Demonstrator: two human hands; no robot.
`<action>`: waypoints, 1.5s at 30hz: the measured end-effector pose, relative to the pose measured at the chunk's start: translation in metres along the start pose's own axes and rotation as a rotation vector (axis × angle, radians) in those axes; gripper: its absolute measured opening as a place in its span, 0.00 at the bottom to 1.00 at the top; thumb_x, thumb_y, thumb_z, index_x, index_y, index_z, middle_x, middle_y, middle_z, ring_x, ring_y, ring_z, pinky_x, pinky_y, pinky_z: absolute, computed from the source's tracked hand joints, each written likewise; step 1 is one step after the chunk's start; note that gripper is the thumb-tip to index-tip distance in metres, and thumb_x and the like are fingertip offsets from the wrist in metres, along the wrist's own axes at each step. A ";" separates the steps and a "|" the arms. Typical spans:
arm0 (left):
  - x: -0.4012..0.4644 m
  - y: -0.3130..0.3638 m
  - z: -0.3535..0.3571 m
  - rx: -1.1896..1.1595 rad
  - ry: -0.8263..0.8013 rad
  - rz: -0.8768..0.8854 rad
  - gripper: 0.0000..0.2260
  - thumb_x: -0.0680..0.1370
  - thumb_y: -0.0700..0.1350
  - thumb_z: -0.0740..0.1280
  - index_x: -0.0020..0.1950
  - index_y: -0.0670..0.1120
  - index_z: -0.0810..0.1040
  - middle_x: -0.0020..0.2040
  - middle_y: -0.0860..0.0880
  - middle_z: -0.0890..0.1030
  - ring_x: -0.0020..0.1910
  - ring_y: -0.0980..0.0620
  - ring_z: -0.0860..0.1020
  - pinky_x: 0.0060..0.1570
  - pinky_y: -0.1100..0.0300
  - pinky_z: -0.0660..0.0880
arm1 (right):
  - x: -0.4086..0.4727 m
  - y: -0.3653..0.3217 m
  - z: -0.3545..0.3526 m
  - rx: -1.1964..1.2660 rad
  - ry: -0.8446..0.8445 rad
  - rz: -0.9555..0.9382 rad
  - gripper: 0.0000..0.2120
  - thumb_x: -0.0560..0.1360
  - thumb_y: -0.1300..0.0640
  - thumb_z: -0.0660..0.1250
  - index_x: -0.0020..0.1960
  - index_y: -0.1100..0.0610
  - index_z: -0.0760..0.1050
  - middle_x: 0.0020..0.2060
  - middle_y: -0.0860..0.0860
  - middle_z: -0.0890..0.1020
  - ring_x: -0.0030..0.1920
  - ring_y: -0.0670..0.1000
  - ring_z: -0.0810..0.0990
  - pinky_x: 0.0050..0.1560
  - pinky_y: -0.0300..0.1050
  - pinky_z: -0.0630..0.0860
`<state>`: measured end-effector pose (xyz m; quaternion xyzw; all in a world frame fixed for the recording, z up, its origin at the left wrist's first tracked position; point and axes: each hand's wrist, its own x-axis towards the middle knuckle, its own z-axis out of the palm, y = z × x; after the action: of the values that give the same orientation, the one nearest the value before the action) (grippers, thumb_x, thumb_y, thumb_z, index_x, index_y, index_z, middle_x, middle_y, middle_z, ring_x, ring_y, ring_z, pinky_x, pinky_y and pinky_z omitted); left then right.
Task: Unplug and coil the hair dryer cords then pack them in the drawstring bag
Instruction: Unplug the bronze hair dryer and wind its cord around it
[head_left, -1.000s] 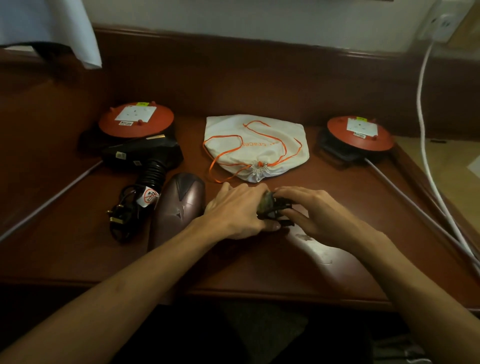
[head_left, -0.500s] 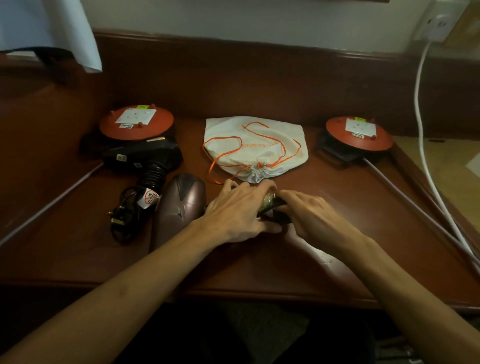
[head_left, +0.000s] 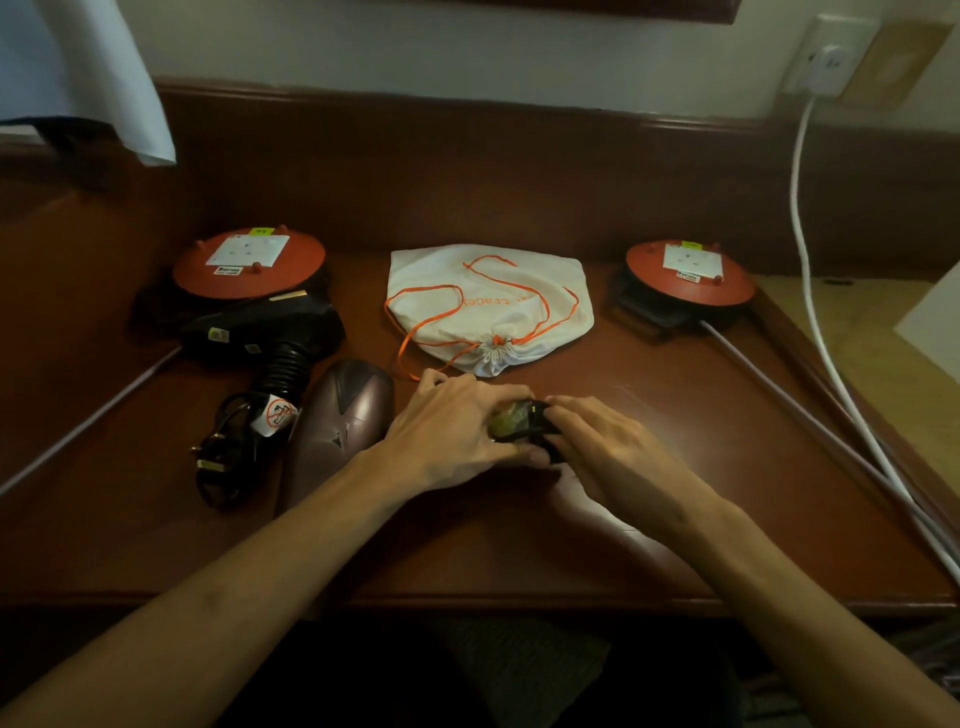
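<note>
Now both hands meet near the middle of the desk (head_left: 675, 467), a little toward its front edge; the left hand (head_left: 452, 431) has its fingers curled over a small bundle of black cord (head_left: 524, 426) with a yellowish patch showing on it, and the right hand (head_left: 608, 447) pinches the same bundle from the other side, fingertips touching it; how tightly the cord is wound cannot be told, as the hands cover most of it. Just behind the hands, toward the back edge, lies the white drawstring bag (head_left: 519, 291), its mouth gathered shut and facing the hands, its orange drawstring (head_left: 431, 306) looping loose over the cloth. Left of the left hand a mauve hair dryer (head_left: 343, 421) lies on the desk; beside it, nearer the left edge, a black hair dryer (head_left: 270, 332) rests with its black cord (head_left: 223, 452) bunched in front of it, plug showing. An orange cable reel (head_left: 249, 265) sits at the back left corner, touching the black dryer; a second orange reel (head_left: 691, 280) sits at the back right corner. A white cable (head_left: 810, 291) hangs from a wall socket (head_left: 831, 57) past the right edge.
</note>
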<state>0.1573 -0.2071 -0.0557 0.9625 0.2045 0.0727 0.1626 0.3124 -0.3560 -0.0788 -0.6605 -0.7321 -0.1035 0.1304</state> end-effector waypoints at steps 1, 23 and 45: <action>0.000 0.000 0.000 -0.002 -0.006 -0.006 0.35 0.67 0.76 0.59 0.68 0.60 0.73 0.43 0.61 0.69 0.54 0.53 0.73 0.62 0.50 0.63 | 0.000 -0.001 0.001 -0.024 -0.006 -0.004 0.16 0.73 0.65 0.66 0.60 0.69 0.76 0.58 0.65 0.80 0.54 0.63 0.82 0.47 0.54 0.84; 0.003 -0.010 0.011 0.066 -0.106 0.141 0.29 0.76 0.74 0.49 0.63 0.57 0.75 0.49 0.59 0.76 0.52 0.57 0.70 0.63 0.49 0.61 | 0.014 0.012 -0.013 0.426 -0.088 0.158 0.08 0.81 0.58 0.63 0.52 0.59 0.80 0.39 0.50 0.82 0.38 0.49 0.80 0.38 0.48 0.77; -0.001 -0.009 0.019 -0.116 0.269 0.182 0.13 0.81 0.57 0.63 0.56 0.53 0.83 0.45 0.52 0.86 0.43 0.51 0.83 0.39 0.54 0.78 | 0.008 -0.018 0.015 0.078 0.212 0.265 0.06 0.70 0.66 0.71 0.43 0.61 0.74 0.37 0.54 0.77 0.34 0.51 0.72 0.30 0.43 0.69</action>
<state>0.1575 -0.2053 -0.0771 0.9477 0.1318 0.2268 0.1820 0.2929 -0.3454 -0.0901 -0.7310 -0.6245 -0.1258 0.2448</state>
